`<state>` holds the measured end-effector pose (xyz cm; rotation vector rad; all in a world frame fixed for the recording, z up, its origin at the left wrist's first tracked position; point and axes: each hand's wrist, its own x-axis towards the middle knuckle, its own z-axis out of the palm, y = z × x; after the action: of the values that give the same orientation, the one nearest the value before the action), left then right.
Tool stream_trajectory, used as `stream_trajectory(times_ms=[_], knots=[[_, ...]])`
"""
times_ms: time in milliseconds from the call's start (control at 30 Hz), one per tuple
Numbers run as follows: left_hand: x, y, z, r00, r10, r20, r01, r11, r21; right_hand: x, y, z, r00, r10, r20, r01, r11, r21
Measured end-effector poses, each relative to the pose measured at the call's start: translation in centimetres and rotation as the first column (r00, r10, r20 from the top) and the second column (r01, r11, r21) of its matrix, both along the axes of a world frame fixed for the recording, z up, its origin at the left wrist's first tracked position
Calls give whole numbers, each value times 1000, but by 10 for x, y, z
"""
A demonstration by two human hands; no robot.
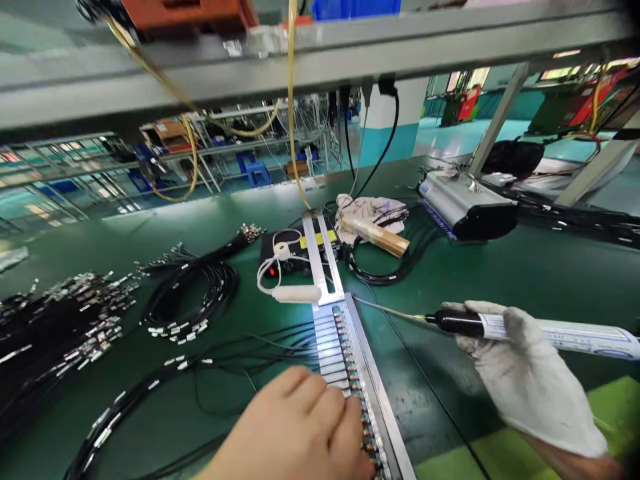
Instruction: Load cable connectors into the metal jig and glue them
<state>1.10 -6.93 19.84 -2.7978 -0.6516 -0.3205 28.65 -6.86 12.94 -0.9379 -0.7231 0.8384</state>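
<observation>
My bare left hand (295, 430) lies curled on the lower part of a long metal fixture (350, 347), knuckles up and fingers pressed down on its row of small connectors. Whether anything is under the fingers is hidden. My right hand (525, 377) wears a white glove and grips a pen-shaped tool (550, 331) with a black nose and a white labelled body. The tool's thin metal needle (385, 309) points left and ends close to the fixture's upper part.
Bundles of black cables with metal plugs (65, 320) cover the green mat at left, with a coiled bundle (193, 293) beside them. Behind the fixture sit a small black controller (295, 257), a white handpiece (295, 293), a rag with a wooden stick (373, 223) and a grey device (465, 207).
</observation>
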Motion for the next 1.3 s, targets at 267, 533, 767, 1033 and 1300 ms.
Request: stream_trajectory(times_ms=[267, 533, 767, 1033, 1300], knots=[[136, 209, 26, 912, 208, -354, -236, 971, -40, 54, 87, 6, 861, -194, -469, 224, 975, 7], [203, 284, -24, 909, 141, -392, -180, 981, -65, 83, 90, -4, 827, -263, -497, 293, 956, -19], [182, 231, 15, 955, 19, -297, -77, 979, -187, 83, 91, 3, 882, -252, -398, 294, 955, 46], [181, 177, 25, 963, 26, -267, -89, 971, -224, 55, 86, -2, 962, -90, -257, 96, 995, 12], [174, 170, 34, 964, 115, -240, -187, 935, -300, 33, 102, 10, 928, 213, -306, -249, 965, -84]])
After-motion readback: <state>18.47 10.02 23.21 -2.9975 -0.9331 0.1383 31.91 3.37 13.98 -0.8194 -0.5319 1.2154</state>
